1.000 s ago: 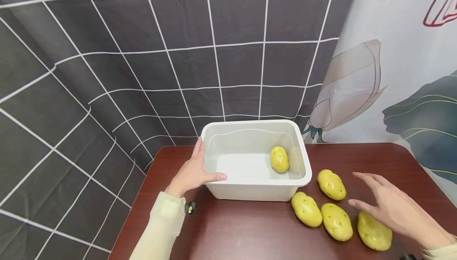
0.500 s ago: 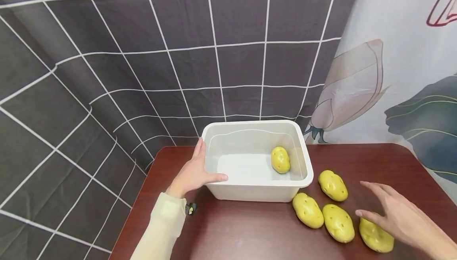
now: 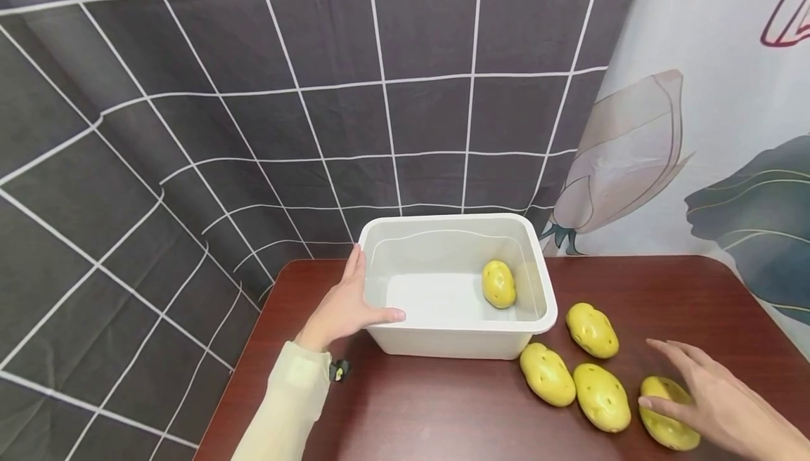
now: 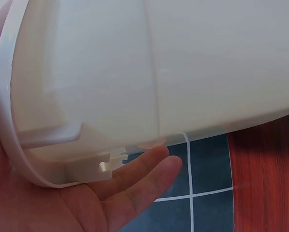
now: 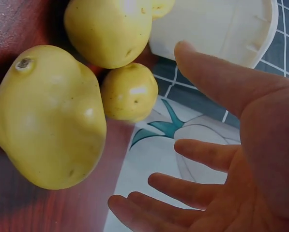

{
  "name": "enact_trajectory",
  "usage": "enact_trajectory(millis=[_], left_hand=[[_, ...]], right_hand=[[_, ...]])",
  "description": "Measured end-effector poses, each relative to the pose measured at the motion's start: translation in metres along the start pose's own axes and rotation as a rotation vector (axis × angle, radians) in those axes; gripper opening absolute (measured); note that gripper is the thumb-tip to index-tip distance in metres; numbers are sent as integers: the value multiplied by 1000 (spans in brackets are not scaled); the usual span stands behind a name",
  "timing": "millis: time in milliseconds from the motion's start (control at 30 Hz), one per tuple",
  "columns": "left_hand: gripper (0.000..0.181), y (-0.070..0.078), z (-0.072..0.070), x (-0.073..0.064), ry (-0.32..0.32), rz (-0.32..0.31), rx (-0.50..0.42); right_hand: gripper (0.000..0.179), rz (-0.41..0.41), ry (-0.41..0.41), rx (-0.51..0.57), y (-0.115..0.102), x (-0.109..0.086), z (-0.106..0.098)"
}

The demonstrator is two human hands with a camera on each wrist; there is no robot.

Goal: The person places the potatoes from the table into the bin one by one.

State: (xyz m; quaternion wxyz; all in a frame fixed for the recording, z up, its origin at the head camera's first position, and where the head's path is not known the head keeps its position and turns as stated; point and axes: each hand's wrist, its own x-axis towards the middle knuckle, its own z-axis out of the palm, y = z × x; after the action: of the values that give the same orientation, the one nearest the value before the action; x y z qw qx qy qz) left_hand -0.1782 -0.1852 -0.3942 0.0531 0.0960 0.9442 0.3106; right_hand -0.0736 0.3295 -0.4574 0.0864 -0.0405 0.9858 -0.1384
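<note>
A white plastic bin (image 3: 449, 341) stands on the table with one yellow potato (image 3: 498, 284) inside, toward its right end. My left hand (image 3: 338, 313) holds the bin's near left corner, thumb over the front rim and fingers along the outer left side. In the left wrist view those fingers (image 4: 144, 179) reach under the rim. To the right of the bin lie several more potatoes (image 3: 601, 398). Over the rightmost potato (image 3: 664, 433) hovers my right hand (image 3: 718, 394), fingers spread and holding nothing. The right wrist view shows a large potato (image 5: 50, 121) beside the open palm.
The reddish-brown table (image 3: 443, 412) carries everything. Behind it hangs a dark cloth (image 3: 424, 117) with a white grid. A pale floral cloth (image 3: 709, 46) hangs at the right, close to the table's back edge.
My right hand has moved right and toward the near edge, baring more of the rightmost potato. My left hand stays on the bin; the view has shifted slightly.
</note>
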Motion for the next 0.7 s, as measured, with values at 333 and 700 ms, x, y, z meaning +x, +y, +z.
enact_trajectory(millis=[333,700], left_hand=[[139,0,1,0,8,2,3],[139,-2,2,2,16,12,4]], right_hand=[[92,-27,4,-6,4,-6,12],[99,-1,-103,29,20,-5,29]])
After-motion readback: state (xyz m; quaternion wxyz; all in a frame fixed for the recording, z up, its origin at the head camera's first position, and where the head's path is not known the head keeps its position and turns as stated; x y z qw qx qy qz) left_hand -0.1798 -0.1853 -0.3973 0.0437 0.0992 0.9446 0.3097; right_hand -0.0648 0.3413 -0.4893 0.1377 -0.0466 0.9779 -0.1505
